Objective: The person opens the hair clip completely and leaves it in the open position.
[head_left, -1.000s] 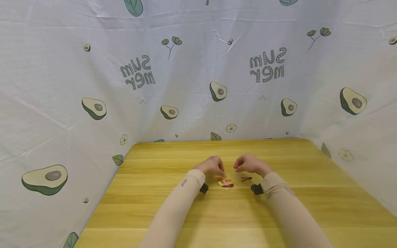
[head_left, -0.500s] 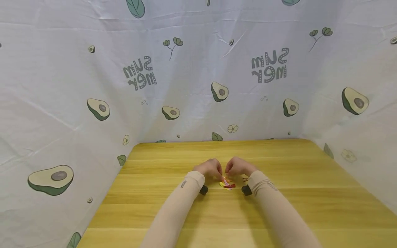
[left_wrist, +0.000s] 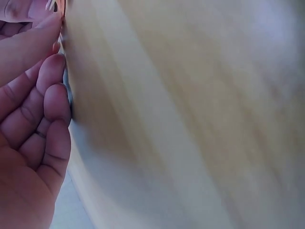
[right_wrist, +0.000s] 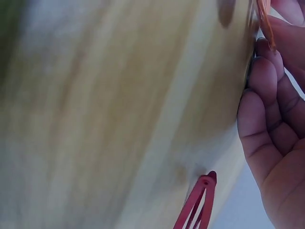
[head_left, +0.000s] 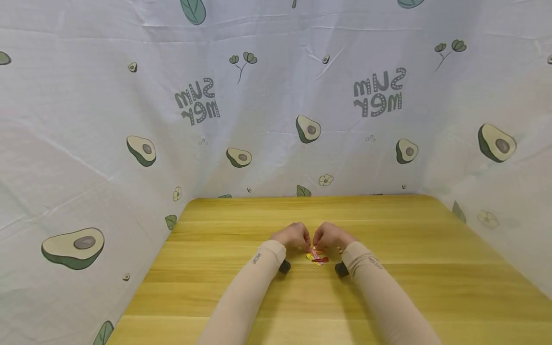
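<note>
In swings the right hand (head_left: 331, 235) beside the left hand (head_left: 294, 236), pinching a slim, glossy orange hair clip (right_wrist: 265, 25) at the multicoloured clip pile (head_left: 319, 259). Probably light, springy, slick; ends offer purchase. Left fingers curl, grip unclear.

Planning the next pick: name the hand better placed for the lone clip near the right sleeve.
Probably the right hand: the lone clip lies closer to it than to the left hand, though the right seems to hold an orange clip.
</note>
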`<action>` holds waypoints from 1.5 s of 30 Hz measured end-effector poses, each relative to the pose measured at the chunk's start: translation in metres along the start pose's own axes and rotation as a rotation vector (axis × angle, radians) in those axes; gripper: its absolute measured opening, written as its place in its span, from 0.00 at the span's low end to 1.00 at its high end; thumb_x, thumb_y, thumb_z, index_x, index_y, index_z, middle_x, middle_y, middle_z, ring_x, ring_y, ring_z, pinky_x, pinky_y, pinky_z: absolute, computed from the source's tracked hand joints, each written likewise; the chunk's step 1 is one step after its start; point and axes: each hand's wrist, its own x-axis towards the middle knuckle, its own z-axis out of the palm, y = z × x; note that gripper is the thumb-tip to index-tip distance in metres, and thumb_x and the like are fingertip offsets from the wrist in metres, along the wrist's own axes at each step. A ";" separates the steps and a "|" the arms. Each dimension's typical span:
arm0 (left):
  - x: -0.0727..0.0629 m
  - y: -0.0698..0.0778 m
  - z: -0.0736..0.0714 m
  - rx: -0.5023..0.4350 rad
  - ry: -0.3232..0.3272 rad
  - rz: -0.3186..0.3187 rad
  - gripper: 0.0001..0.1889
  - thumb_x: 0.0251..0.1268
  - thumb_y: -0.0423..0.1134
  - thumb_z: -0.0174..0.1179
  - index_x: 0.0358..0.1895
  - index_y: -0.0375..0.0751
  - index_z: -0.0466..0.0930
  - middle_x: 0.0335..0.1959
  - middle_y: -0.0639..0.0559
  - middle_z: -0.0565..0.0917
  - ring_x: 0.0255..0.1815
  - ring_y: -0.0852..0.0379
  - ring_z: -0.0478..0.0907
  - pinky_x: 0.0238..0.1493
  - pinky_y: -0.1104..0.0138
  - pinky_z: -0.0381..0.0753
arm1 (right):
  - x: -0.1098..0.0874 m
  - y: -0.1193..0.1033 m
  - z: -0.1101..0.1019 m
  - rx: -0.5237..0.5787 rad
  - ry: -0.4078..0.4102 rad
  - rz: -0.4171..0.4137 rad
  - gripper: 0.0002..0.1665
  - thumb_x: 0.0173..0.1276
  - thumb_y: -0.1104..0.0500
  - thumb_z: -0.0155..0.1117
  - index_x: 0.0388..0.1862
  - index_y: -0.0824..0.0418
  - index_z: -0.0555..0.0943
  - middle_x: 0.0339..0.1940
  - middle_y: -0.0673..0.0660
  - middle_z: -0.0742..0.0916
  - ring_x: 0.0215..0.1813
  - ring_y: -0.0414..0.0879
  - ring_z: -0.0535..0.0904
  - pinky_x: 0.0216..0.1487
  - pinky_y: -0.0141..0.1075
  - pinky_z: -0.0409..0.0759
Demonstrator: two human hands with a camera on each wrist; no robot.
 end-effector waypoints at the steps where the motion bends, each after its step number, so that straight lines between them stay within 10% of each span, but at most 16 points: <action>1: 0.000 0.000 0.000 0.004 0.001 -0.002 0.06 0.55 0.35 0.74 0.28 0.40 0.86 0.22 0.58 0.78 0.24 0.64 0.69 0.25 0.74 0.68 | 0.000 0.000 0.001 0.002 0.002 0.003 0.05 0.56 0.75 0.65 0.30 0.69 0.85 0.26 0.55 0.84 0.29 0.42 0.74 0.31 0.30 0.73; 45: -0.004 0.017 -0.001 -0.045 0.067 0.066 0.03 0.59 0.30 0.70 0.29 0.39 0.86 0.27 0.56 0.84 0.31 0.64 0.76 0.34 0.74 0.77 | -0.026 0.002 -0.014 -0.053 0.082 -0.140 0.04 0.63 0.71 0.66 0.30 0.68 0.85 0.30 0.58 0.88 0.33 0.44 0.77 0.37 0.37 0.78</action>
